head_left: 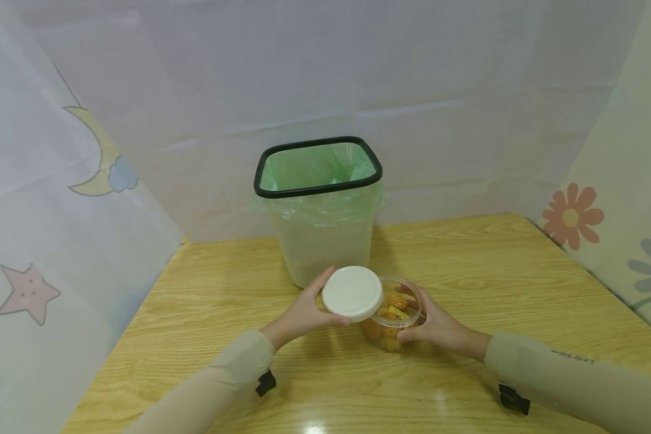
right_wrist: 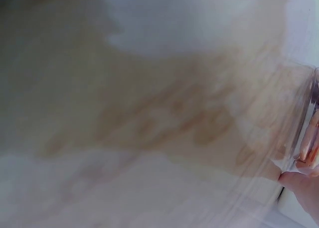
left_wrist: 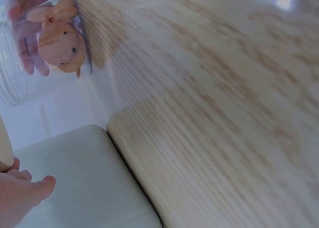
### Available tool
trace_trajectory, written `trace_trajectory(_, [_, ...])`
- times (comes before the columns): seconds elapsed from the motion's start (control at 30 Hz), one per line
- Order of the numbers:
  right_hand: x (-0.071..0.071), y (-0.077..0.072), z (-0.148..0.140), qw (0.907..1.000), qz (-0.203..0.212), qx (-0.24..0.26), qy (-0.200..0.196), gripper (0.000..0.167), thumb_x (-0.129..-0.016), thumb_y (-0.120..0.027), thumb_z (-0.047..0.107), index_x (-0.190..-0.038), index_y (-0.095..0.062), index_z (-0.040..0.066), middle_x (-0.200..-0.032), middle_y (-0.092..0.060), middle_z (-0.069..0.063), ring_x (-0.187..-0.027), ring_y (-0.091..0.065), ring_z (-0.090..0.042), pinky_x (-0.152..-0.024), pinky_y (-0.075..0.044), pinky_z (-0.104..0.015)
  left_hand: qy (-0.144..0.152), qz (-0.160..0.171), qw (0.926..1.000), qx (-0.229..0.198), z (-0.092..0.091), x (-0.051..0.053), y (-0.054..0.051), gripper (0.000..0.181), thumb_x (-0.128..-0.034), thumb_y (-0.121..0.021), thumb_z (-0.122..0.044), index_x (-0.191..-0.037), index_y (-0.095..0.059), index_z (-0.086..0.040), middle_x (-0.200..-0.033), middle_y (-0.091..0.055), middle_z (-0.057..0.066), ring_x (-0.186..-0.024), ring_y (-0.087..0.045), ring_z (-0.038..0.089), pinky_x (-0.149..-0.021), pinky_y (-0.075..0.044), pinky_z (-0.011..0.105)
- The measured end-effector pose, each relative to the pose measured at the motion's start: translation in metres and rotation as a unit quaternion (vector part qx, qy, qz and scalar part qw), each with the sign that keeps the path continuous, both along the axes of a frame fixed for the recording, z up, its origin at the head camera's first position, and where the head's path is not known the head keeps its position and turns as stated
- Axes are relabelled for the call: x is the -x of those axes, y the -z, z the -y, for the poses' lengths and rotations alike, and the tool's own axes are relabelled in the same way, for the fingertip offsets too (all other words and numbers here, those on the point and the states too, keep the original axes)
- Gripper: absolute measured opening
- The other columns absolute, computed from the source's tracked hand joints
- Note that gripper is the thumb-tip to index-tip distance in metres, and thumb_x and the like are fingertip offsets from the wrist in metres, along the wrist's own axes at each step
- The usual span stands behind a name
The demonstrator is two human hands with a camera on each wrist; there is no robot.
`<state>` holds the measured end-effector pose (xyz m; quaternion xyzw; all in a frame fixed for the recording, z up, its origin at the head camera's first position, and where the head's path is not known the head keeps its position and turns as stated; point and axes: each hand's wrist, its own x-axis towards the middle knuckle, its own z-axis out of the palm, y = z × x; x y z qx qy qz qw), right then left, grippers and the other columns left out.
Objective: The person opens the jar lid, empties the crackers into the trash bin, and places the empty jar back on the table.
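My left hand (head_left: 302, 314) grips a round white lid (head_left: 352, 293) by its edge, thumb in front and fingers behind. The lid is off the clear jar (head_left: 399, 323), tilted beside its rim and overlapping it on the left in the head view. From the right, my right hand (head_left: 440, 325) holds the jar round its side. Small orange and yellow pieces (head_left: 389, 333) lie inside; through the wall in the left wrist view, one orange piece (left_wrist: 62, 45) shows a little face. The right wrist view is blurred, with the right thumb (right_wrist: 303, 189) at its edge.
Behind the hands a pale waste bin (head_left: 325, 235) with a black rim and green liner bag stands on the wood-grain table (head_left: 466, 259). Sheets with printed moon, star and flowers (head_left: 572, 217) hang round the table's back and sides.
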<state>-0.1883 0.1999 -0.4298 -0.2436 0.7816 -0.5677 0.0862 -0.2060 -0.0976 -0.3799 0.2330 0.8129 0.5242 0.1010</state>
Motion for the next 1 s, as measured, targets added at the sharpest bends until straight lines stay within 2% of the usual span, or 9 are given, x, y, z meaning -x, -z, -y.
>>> trace_trajectory(0.17, [0.0, 0.0, 0.001, 1.0, -0.002, 0.001, 0.002, 0.105, -0.079, -0.082, 0.015, -0.151, -0.008, -0.004, -0.149, -0.018, -0.032, -0.131, -0.018, -0.063, -0.098, -0.031, -0.069, -0.004, -0.01, 0.9999, 0.002, 0.004, 0.0, 0.003, 0.112, -0.07, -0.089, -0.032, -0.155, -0.022, -0.006, -0.158, -0.023, 0.016, -0.143, -0.021, 0.035, -0.111, -0.021, 0.058])
trace_trajectory(0.6, [0.0, 0.0, 0.0, 0.9999, 0.009, 0.011, -0.008, 0.104, -0.08, -0.081, 0.015, -0.15, -0.006, -0.004, -0.15, -0.013, -0.032, -0.131, -0.013, -0.064, -0.099, -0.028, -0.071, -0.011, 0.001, 0.9999, 0.011, 0.011, -0.004, 0.002, 0.111, -0.0708, -0.089, -0.03, -0.156, -0.021, -0.008, -0.158, -0.022, 0.016, -0.144, -0.019, 0.035, -0.111, -0.02, 0.059])
trace_trajectory(0.77, [0.001, 0.001, -0.001, 0.9997, 0.012, 0.015, -0.014, 0.103, -0.081, -0.081, 0.015, -0.15, -0.006, -0.004, -0.151, -0.012, -0.031, -0.132, -0.012, -0.064, -0.099, -0.027, -0.072, -0.024, 0.007, 0.9996, 0.011, 0.014, -0.005, 0.001, 0.11, -0.0709, -0.089, -0.025, -0.156, -0.021, -0.009, -0.157, -0.024, 0.017, -0.142, -0.022, 0.037, -0.109, -0.022, 0.061])
trace_trajectory(1.0, [0.001, 0.0, -0.001, 0.9998, 0.014, 0.012, -0.01, 0.104, -0.08, -0.081, 0.016, -0.15, -0.007, -0.004, -0.15, -0.013, -0.032, -0.132, -0.012, -0.064, -0.1, -0.026, -0.071, -0.028, 0.004, 0.9995, 0.013, 0.021, -0.004, 0.003, 0.109, -0.0717, -0.089, -0.024, -0.156, -0.021, -0.009, -0.158, -0.022, 0.015, -0.142, -0.022, 0.037, -0.109, -0.021, 0.062])
